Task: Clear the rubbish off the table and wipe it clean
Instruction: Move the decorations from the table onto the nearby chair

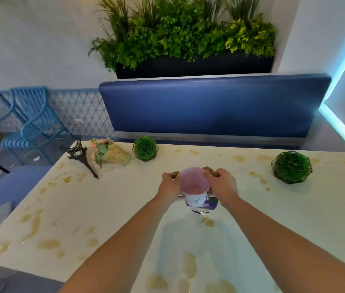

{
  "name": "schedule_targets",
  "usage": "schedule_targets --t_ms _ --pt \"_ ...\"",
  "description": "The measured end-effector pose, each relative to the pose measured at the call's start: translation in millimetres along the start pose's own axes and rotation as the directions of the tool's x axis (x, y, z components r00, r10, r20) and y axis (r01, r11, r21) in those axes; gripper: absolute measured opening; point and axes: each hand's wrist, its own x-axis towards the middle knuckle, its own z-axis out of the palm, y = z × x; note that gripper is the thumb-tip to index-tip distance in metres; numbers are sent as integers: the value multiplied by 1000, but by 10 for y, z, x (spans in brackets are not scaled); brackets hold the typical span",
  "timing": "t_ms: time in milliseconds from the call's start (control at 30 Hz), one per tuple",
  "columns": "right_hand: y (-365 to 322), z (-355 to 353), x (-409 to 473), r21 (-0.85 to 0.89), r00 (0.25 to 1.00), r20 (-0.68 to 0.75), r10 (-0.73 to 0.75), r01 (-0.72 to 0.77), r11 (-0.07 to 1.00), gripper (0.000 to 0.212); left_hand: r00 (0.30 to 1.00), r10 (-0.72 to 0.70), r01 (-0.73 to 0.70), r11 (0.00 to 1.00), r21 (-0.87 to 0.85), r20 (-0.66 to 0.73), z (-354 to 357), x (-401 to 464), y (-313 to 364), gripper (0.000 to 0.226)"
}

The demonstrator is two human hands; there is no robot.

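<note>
Cup (195,187): pink-lidded, mid-table, between both hands | Left hand (169,185): fingers curled round cup's left side | Right hand (222,183): fingers curled round its right side | Table (104,208): white, spotted with brown spills (48,244)

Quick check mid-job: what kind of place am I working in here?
Probably a café or drinks shop: a blue padded booth bench behind the stained white table, and a lidded takeaway cup.
</note>
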Motion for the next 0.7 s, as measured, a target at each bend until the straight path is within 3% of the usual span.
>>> schedule_targets --t_ms 267,500,700 --pt "-376 1094 -76 -64 982 178 -58 71 995 34 990 -48 36 995 -93 -132 -1161 303 -205 40" --pt "-576 1804 -5 -40 922 374 -97 120 992 21 946 -113 49 976 -211 -304 -1739 255 -224 32" --pt "-646 2360 -1 -64 892 445 -81 122 990 24 928 -126 53 976 -211 -351 -2183 325 -358 25"
